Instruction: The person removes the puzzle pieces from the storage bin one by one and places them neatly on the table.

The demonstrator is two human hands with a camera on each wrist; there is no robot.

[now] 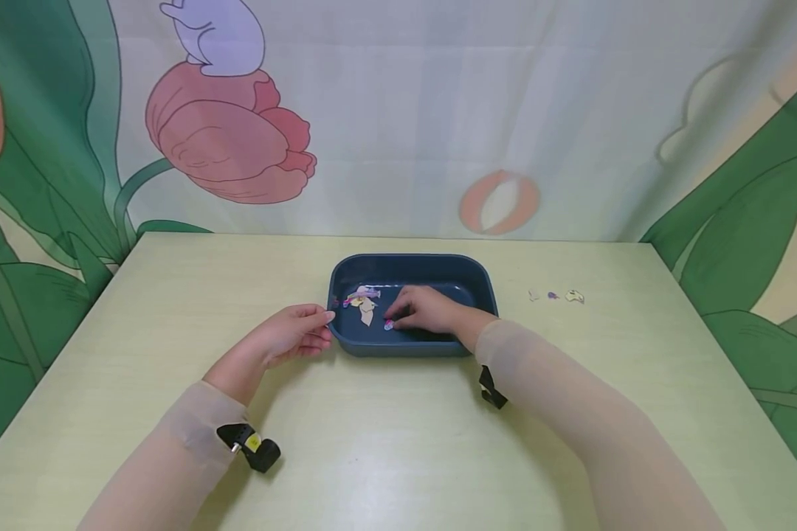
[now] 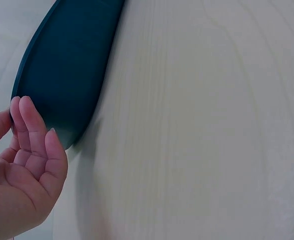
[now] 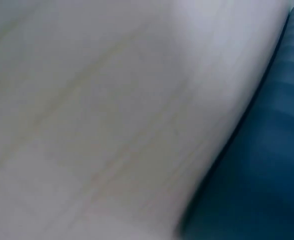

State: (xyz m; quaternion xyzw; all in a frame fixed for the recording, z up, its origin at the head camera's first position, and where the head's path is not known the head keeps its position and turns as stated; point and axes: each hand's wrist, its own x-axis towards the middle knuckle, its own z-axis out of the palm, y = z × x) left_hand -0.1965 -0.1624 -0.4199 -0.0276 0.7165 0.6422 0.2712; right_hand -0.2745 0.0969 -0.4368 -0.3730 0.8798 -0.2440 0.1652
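Note:
A dark blue rectangular tray (image 1: 412,349) stands on the table, its outer wall (image 2: 69,55) also showing in the left wrist view. My left hand (image 1: 299,333) holds the tray's left end, thumb at the rim and fingers against the outside. Inside the tray, my right hand (image 1: 426,308) pinches a small pink-and-purple paper cutout (image 1: 389,324) between thumb and fingertips, low over the floor. Several flat colourful cutouts (image 1: 367,310) lie in the tray's left part, some overlapping. The right wrist view shows tray wall and tabletop but not the right hand.
Right of the tray, three small flat pieces lie in a row on the pale wooden table (image 1: 398,442): a faint one (image 1: 533,296), a purple one (image 1: 553,295) and a cream one (image 1: 574,296). A printed curtain (image 1: 398,118) hangs behind the table's far edge.

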